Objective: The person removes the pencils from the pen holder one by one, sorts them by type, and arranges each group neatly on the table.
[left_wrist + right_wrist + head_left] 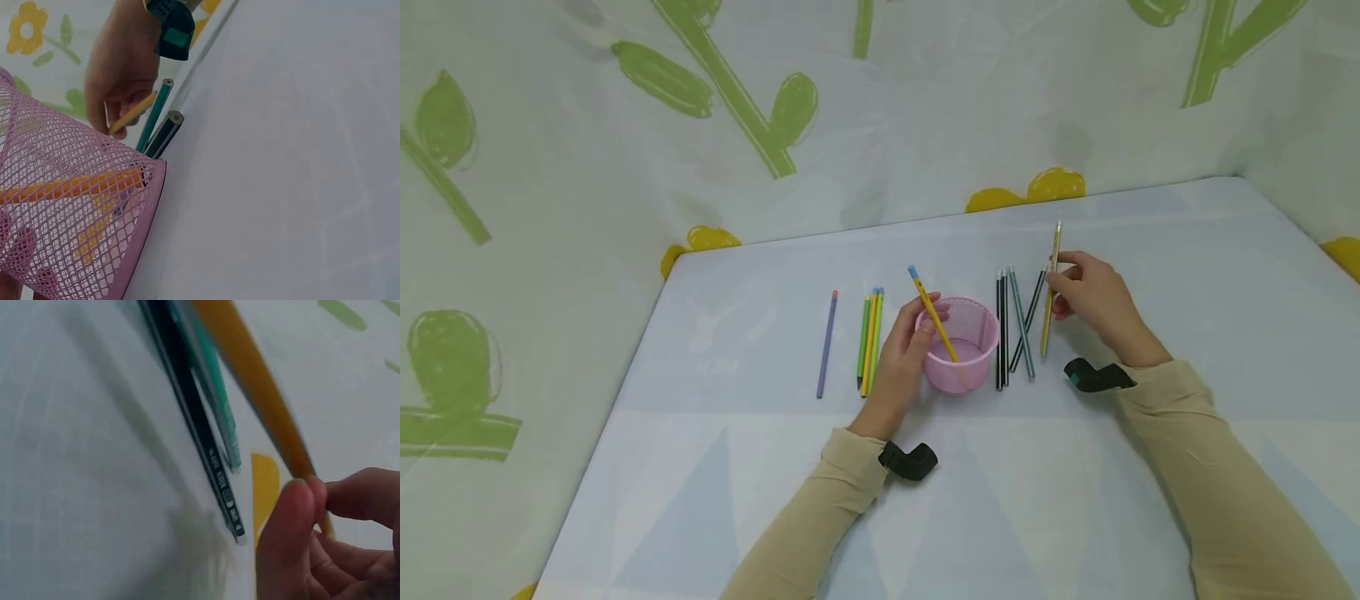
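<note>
My left hand grips a pink mesh pencil cup by its left side, thumb outside and fingertips over the rim. Inside the cup a yellow pencil with a blue end leans up and left past the thumb. Thumb and fingers of my right hand pinch a gold-yellow pencil near its upper part, tilted above the table. Just left of this hand lie a slanted black pencil and a teal pencil. Two more black pencils lie close beside the cup.
Left of the left hand, several green and yellow pencils lie side by side. A purple pencil lies alone farther left. The pale patterned tabletop ends at the back against a leaf-printed cloth.
</note>
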Motion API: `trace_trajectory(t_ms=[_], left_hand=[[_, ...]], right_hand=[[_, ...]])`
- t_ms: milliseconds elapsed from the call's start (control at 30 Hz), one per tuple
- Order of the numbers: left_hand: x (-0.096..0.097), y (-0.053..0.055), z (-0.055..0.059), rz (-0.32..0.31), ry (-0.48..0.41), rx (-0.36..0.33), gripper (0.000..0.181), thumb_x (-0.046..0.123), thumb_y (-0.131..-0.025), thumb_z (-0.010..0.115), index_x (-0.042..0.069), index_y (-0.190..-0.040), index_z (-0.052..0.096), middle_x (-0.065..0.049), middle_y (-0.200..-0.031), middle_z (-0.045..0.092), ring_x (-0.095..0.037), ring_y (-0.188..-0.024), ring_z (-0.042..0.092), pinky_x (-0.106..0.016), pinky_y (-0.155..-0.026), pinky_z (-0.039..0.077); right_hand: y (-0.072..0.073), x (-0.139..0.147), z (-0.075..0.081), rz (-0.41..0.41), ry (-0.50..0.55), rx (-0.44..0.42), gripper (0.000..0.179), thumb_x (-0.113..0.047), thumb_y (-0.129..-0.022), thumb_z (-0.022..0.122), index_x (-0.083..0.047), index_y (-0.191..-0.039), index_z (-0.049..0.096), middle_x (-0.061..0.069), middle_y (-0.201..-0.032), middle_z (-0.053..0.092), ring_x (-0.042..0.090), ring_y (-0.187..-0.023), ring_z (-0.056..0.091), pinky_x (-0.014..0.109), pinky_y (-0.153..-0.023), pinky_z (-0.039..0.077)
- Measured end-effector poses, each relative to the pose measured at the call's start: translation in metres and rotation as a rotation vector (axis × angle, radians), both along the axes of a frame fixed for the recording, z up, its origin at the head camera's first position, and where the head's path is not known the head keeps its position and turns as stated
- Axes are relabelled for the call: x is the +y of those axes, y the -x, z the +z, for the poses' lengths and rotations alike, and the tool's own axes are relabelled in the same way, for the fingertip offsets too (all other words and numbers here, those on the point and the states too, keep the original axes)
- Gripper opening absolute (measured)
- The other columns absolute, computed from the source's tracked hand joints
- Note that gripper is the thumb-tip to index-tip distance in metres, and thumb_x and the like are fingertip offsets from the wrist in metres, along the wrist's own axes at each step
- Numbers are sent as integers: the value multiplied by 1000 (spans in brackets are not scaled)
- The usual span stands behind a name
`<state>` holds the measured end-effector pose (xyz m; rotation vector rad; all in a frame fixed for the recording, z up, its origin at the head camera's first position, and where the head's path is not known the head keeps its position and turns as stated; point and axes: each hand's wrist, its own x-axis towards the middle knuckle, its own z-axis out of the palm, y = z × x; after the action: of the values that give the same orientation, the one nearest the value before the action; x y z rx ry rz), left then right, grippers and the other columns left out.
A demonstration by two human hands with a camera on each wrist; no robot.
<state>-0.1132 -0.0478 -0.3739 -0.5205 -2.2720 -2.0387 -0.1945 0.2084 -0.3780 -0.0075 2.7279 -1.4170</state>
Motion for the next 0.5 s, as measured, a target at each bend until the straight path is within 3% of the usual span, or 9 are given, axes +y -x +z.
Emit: trace_trajectory(t_ms=[100, 200, 367, 500], left_hand=[[0, 3, -4, -20, -34, 13, 32, 17, -96, 35, 8, -126, 41, -13, -122, 48, -24, -117, 42, -31, -98, 33], [0, 8, -13, -30, -56, 5, 30, 20, -96, 37, 12, -124, 43, -7, -123, 48, -21, -117, 42, -30, -98, 34], [-1, 14, -23, -20, -57, 4, 30, 27, -96, 38, 19, -123, 45, -3, -121, 49, -17, -116, 43, -30, -97, 34], [-1, 10, -17, -18, -64, -2, 29, 23, -96, 37, 15, -123, 44, -8, -122, 49, -20, -117, 43, -31, -98, 33]], right_hand=[[1, 5, -5, 60, -169, -70, 60, -25, -90, 48, 2, -138, 23, 16, -92, 58, 16, -60, 58, 39, -69, 47], [1, 6, -8, 103, -273, -107, 69, -24, -88, 51, 4, -139, 14, 15, -86, 60, 16, -58, 58, 45, -76, 43], [0, 5, -9, 134, -340, -83, 64, -26, -88, 54, 5, -136, 25, 7, -69, 60, 15, -53, 56, 42, -72, 44], [0, 2, -9, 138, -320, 19, 51, -28, -90, 51, -2, -131, 39, 5, -66, 57, 17, -50, 53, 36, -60, 41]])
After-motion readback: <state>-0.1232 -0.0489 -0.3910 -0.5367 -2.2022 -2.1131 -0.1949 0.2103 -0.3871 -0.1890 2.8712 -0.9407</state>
